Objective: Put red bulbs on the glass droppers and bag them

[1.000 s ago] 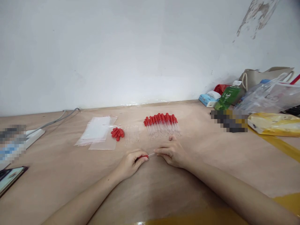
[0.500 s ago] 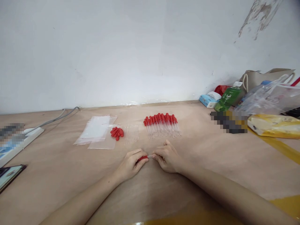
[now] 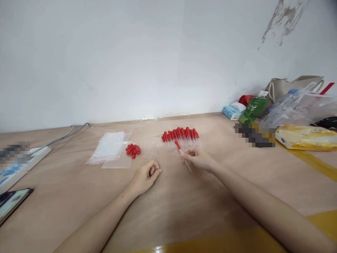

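Red-topped, the clear dropper (image 3: 177,145) is pinched by my right hand (image 3: 195,159) just in front of the row of similar droppers (image 3: 181,133). My left hand (image 3: 146,176) looks released, half curled around nothing. I judge that the step is adding this dropper to the row, which calls for careful aligning and soft release. To the left lie bare tubes (image 3: 149,151), loose red bulbs (image 3: 133,150) and plastic bags (image 3: 108,147) on the brown tabletop (image 3: 71,196). Behind stands a pale wall (image 3: 118,63) with a peeled patch (image 3: 285,19).
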A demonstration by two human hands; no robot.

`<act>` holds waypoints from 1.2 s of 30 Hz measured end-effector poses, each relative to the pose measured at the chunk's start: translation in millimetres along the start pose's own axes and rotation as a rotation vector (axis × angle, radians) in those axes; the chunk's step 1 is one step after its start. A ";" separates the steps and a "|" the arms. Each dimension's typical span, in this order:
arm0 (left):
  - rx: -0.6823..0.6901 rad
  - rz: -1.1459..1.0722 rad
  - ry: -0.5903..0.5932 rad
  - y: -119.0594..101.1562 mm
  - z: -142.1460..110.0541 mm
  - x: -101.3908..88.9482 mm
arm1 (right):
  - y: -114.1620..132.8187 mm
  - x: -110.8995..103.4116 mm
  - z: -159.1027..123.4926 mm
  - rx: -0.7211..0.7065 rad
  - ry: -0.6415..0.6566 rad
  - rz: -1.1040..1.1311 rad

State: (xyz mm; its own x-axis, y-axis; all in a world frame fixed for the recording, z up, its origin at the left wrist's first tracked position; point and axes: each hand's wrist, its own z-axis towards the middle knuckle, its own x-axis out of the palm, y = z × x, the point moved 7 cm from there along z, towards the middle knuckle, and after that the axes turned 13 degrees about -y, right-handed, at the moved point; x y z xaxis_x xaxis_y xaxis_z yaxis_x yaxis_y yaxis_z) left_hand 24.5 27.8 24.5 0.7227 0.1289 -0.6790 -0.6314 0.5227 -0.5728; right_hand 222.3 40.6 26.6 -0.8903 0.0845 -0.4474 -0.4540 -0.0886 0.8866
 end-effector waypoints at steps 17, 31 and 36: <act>0.064 0.024 0.131 -11.3 -4.7 8.0 | 2.8 -13.9 72.1 -0.026 -0.596 -0.578; -0.267 0.591 -0.288 66.4 49.0 -76.4 | 42.5 72.9 49.1 -0.182 -0.340 -0.765; -0.321 0.601 -0.126 86.4 56.8 -57.2 | 47.3 86.9 60.2 -0.122 -0.264 -0.798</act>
State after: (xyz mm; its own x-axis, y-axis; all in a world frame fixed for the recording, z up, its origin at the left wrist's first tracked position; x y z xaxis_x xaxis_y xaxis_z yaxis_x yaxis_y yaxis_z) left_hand -55.4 113.5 39.9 0.2367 0.4248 -0.8738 -0.9703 0.0570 -0.2352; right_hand 125.5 103.5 36.7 -0.2714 0.3942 -0.8780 -0.9565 -0.0092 0.2915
